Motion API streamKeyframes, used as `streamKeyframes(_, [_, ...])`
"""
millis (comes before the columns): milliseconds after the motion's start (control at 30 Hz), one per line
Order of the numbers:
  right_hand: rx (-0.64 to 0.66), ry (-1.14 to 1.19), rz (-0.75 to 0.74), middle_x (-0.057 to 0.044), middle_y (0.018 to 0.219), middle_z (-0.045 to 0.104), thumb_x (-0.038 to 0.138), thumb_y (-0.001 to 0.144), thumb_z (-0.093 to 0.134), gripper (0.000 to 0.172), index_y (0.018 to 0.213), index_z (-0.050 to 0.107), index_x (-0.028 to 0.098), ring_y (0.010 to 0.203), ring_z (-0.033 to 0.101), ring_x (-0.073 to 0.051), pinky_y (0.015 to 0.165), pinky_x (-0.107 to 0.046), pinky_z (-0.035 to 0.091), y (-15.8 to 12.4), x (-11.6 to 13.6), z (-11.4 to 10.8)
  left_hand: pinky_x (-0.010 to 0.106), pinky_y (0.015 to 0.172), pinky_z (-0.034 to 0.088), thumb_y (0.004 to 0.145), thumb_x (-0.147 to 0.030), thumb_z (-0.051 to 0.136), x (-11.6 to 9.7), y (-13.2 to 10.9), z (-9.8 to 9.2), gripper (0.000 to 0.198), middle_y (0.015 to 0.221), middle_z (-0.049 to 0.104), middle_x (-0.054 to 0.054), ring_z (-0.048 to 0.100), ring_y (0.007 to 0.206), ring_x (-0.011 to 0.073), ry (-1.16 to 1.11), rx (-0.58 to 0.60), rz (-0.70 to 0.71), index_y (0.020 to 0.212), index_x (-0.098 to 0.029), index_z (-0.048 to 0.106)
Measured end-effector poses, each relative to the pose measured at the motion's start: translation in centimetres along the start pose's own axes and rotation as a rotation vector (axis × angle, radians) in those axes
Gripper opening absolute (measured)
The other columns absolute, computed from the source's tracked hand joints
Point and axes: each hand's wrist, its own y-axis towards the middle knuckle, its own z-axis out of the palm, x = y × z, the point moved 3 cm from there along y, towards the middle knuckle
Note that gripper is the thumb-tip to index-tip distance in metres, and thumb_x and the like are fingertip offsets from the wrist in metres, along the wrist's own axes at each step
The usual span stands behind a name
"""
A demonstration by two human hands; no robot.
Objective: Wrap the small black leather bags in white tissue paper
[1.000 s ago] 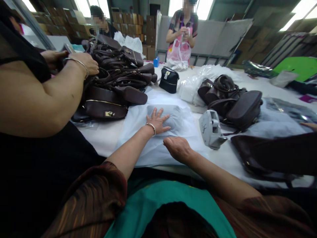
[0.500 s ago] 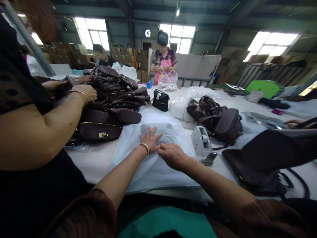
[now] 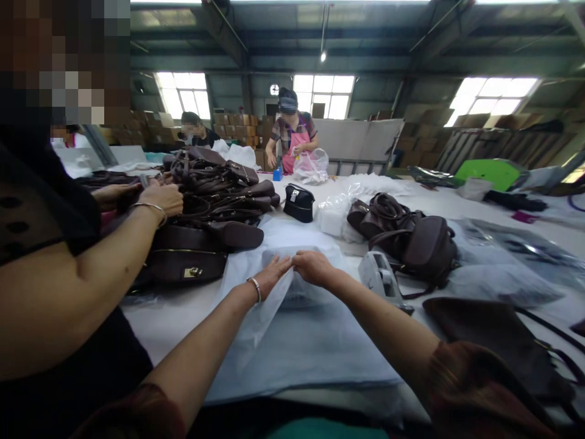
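My left hand (image 3: pixel 272 274) and my right hand (image 3: pixel 311 266) meet over a pale blue dust bag (image 3: pixel 301 292) that lies on a stack of thin plastic sheets (image 3: pixel 315 347) on the white table (image 3: pixel 173 311). Each hand pinches the top clear plastic sheet (image 3: pixel 262 314) and lifts its edge up over the wrapped bundle. I wear a bracelet on the left wrist. A white tape dispenser (image 3: pixel 379 275) stands just right of my right hand.
A heap of dark brown handbags (image 3: pixel 214 207) lies at the left, where a person's hand (image 3: pixel 161 198) works. More brown bags (image 3: pixel 411 235) sit at the right, one dark bag (image 3: pixel 498 335) near me. A small black bag (image 3: pixel 298 202) and a person with a plastic bag (image 3: pixel 311 166) are farther back.
My left hand lay flat on the wrapped bundle; now both hands have come together and raised the edge of the top plastic sheet. My view has tilted upward.
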Motion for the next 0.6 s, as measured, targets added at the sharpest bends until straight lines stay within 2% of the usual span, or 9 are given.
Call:
streamKeyframes(100, [-0.02,0.028,-0.031,-0.009,0.112,0.068,0.029,0.096,0.057,0.02,0.098,0.075,0.02,0.103,0.06,-0.022,0.089,-0.031,0.043,1.3,-1.1,1.2,0.045,0.123,0.027,0.097,-0.047,0.035,0.8,-0.7,-1.4,0.06,0.154,0.045,0.007,0.031,0.149,0.027,-0.138,-0.007,-0.048,0.15,-0.018,0.044])
streamKeyframes(167, [-0.034,0.031,-0.028,-0.01,0.118,0.066,0.033,0.095,0.06,0.022,0.096,0.076,0.018,0.106,0.058,-0.023,0.093,-0.032,0.042,1.9,-1.8,1.9,0.042,0.12,0.033,0.096,-0.056,0.033,0.5,-1.5,-3.3,0.065,0.146,0.054,0.009,0.043,0.142,0.0267,-0.189,-0.017,-0.079,0.142,-0.015,0.054])
streamKeyframes(267, [-0.024,0.023,0.008,-0.011,0.119,0.066,0.036,0.094,0.061,0.025,0.094,0.076,0.016,0.102,0.058,-0.023,0.089,-0.031,0.043,2.6,-2.7,2.8,0.04,0.114,0.041,0.092,-0.067,0.04,-1.8,-3.8,-6.5,0.07,0.136,0.063,0.011,0.057,0.129,0.0276,-0.171,-0.038,-0.111,0.132,-0.015,0.062])
streamKeyframes(333, [-0.015,0.014,0.01,-0.011,0.116,0.066,0.038,0.095,0.06,0.027,0.094,0.076,0.016,0.101,0.059,-0.024,0.087,-0.031,0.043,2.9,-3.1,3.1,0.041,0.114,0.041,0.087,-0.068,0.052,-4.1,-6.0,-8.1,0.073,0.14,0.06,0.011,0.055,0.13,0.0282,-0.08,-0.068,-0.07,0.137,-0.016,0.057])
streamKeyframes(433, [0.004,-0.007,0.006,-0.012,0.108,0.068,0.042,0.096,0.059,0.031,0.094,0.077,0.016,0.1,0.059,-0.024,0.086,-0.031,0.043,3.1,-3.2,3.3,0.042,0.115,0.039,0.076,-0.058,0.07,-6.5,-9.3,-9.0,0.082,0.147,0.053,0.011,0.051,0.134,0.0286,0.104,-0.105,-0.004,0.146,-0.02,0.046])
streamKeyframes(500, [0.013,-0.017,0.006,-0.013,0.104,0.069,0.043,0.097,0.057,0.034,0.094,0.077,0.016,0.099,0.059,-0.025,0.086,-0.031,0.043,3.1,-3.3,3.3,0.042,0.111,0.043,0.075,-0.044,0.07,-6.0,-10.9,-9.2,0.079,0.14,0.059,0.011,0.057,0.126,0.028,0.206,-0.125,-0.095,0.146,-0.02,0.045])
streamKeyframes(600, [0.025,-0.021,0.008,-0.013,0.102,0.069,0.044,0.097,0.056,0.035,0.094,0.077,0.016,0.098,0.06,-0.024,0.086,-0.031,0.043,3.3,-3.3,3.3,0.037,0.093,0.051,0.08,-0.031,0.057,-2.6,-12.0,-9.8,0.051,0.11,0.072,0.009,0.068,0.101,0.0255,0.261,-0.15,-0.341,0.129,-0.017,0.06])
